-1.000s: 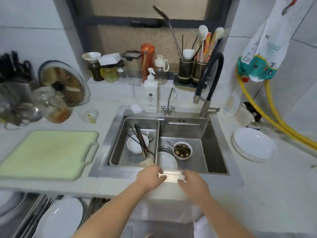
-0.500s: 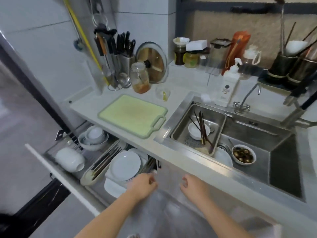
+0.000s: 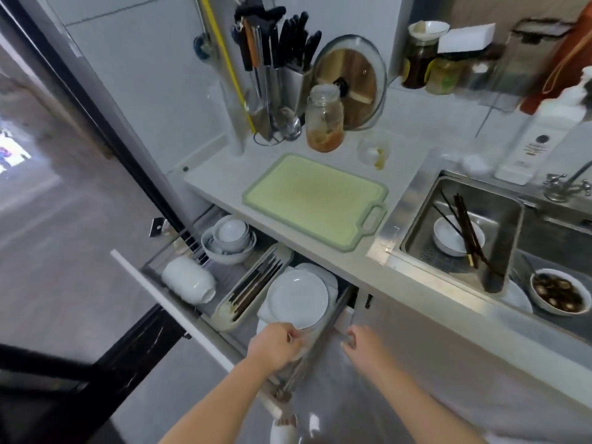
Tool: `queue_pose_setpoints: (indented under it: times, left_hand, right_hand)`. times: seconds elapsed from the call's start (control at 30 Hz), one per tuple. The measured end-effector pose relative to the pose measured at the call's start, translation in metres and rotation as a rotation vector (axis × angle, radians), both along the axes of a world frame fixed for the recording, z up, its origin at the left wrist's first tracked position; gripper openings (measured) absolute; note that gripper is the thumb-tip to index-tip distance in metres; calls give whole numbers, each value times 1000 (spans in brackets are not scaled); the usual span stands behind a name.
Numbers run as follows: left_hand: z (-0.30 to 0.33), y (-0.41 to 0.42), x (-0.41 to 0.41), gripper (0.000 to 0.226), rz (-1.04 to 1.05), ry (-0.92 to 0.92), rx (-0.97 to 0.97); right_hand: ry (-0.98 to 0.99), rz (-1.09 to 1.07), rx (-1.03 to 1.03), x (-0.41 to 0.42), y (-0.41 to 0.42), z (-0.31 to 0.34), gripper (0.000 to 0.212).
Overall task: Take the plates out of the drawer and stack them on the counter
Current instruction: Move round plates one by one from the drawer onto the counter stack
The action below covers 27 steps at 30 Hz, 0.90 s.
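Note:
A stack of white plates (image 3: 297, 299) lies in the right part of the open drawer (image 3: 166, 304) under the white counter (image 3: 221, 184). My left hand (image 3: 275, 346) is at the near rim of the top plate, fingers curled round its edge. Over the drawer's right side rail, just right of the stack, hovers my right hand (image 3: 363, 346); its fingers are loosely bent and hold nothing. The lower plates are mostly hidden under the top one.
The drawer also holds nested bowls (image 3: 229, 240), a white pot on its side (image 3: 189, 280) and a cutlery tray (image 3: 253, 286). A green cutting board (image 3: 314, 197) lies on the counter above. The sink (image 3: 464, 232) with dishes is to the right; knives and jars stand at the back.
The view has swung from the sink down and left to the open drawer. Both hands have dropped from the counter edge to the drawer, and the left one has reached the top plate's rim.

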State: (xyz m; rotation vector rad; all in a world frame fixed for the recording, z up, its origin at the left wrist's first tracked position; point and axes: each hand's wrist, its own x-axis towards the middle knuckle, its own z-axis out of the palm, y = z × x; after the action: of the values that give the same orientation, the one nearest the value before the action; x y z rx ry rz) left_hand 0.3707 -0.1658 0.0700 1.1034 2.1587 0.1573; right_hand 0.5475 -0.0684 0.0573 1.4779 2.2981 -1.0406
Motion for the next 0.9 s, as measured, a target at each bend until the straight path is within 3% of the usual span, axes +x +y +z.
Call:
queue_pose_setpoints:
  times: [0.37,0.53,0.7,0.9]
  left_hand:
    - [-53,32,-110,29,-99,-75,-109]
    - [-83,54,-136,34,-100,-103,-191]
    - [-117,73,-153,47,-72,-87,-221]
    - [-152,89,-164,45,-22,-18,-211]
  right_hand:
    - [-86,-193,-76,-96,-6,-45,12]
    - [-84,-318,-130,-125,4,-67,16]
    - [-109,-443,-150,-154,17,-98,42]
    - [-273,-446,-131,-166,44,-126,55]
